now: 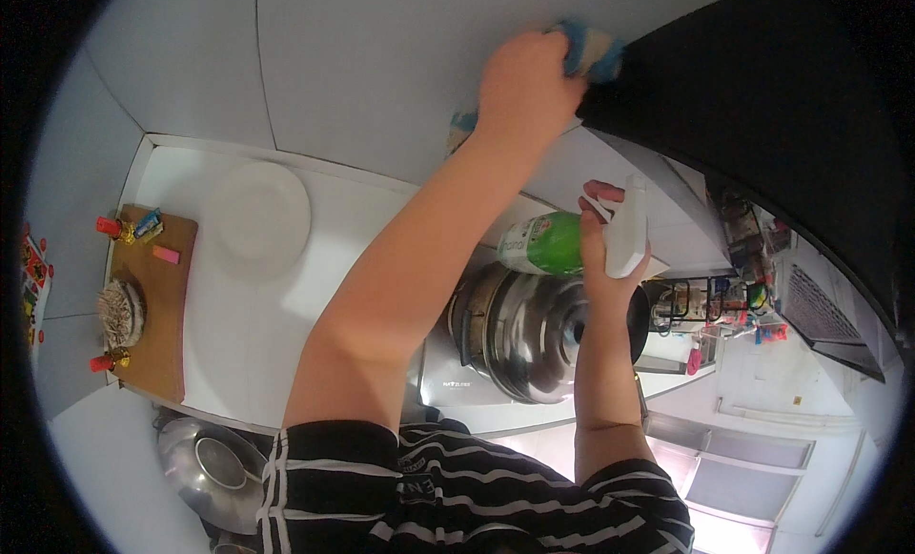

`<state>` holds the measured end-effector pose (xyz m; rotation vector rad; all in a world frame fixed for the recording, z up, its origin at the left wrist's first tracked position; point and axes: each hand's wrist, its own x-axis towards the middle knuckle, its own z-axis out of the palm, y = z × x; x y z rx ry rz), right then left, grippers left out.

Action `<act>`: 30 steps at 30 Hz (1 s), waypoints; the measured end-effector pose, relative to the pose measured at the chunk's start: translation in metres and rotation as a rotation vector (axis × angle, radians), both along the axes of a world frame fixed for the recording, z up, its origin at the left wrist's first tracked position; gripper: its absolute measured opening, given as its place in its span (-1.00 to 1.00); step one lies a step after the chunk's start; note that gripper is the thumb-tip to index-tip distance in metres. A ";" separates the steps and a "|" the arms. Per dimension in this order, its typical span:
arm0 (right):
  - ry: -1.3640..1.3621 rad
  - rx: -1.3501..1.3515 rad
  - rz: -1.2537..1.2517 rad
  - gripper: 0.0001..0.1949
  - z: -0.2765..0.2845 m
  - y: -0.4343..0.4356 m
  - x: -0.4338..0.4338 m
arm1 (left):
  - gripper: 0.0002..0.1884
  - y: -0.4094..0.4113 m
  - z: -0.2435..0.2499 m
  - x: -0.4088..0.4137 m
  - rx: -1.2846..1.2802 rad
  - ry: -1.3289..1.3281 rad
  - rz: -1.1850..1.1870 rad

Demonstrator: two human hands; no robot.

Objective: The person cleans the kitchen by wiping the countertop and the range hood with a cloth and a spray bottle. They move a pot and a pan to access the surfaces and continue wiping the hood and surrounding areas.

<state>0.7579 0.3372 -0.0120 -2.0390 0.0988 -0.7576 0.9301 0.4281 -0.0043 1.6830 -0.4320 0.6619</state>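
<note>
At the top, my left hand (532,89) is closed on a crumpled blue and beige cloth (593,52), pressed at the junction of the grey wall panel (372,60) and the black range hood (743,75). Another bit of cloth shows below the wrist. My right hand (607,232) grips the white trigger head of a spray bottle (543,243) with a green and clear body that bears writing. The bottle lies sideways in the air, above a steel pot with a lid (536,332) on the gas stove (450,375).
A white round plate (257,218) rests on the white counter at left. Beside it, a brown board (154,304) carries red-capped bottles, small packets and a brush-like object. A steel wok (214,468) sits lower left. Racks with jars (708,304) stand at right, beyond the stove.
</note>
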 end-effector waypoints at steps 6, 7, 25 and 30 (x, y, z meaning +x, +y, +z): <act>-0.007 0.005 0.072 -0.73 0.019 0.010 -0.015 | -0.65 -0.005 0.007 0.001 0.000 -0.089 0.069; -0.010 0.015 0.078 -0.73 0.020 0.011 -0.017 | -0.64 -0.009 0.024 0.003 0.010 -0.112 0.105; -0.120 -0.071 0.112 -0.68 0.030 0.016 -0.038 | -0.71 0.006 0.017 -0.003 0.062 0.012 0.095; -0.140 -0.053 0.111 -0.69 0.034 0.022 -0.037 | -0.72 0.000 0.085 0.009 0.095 -0.230 0.171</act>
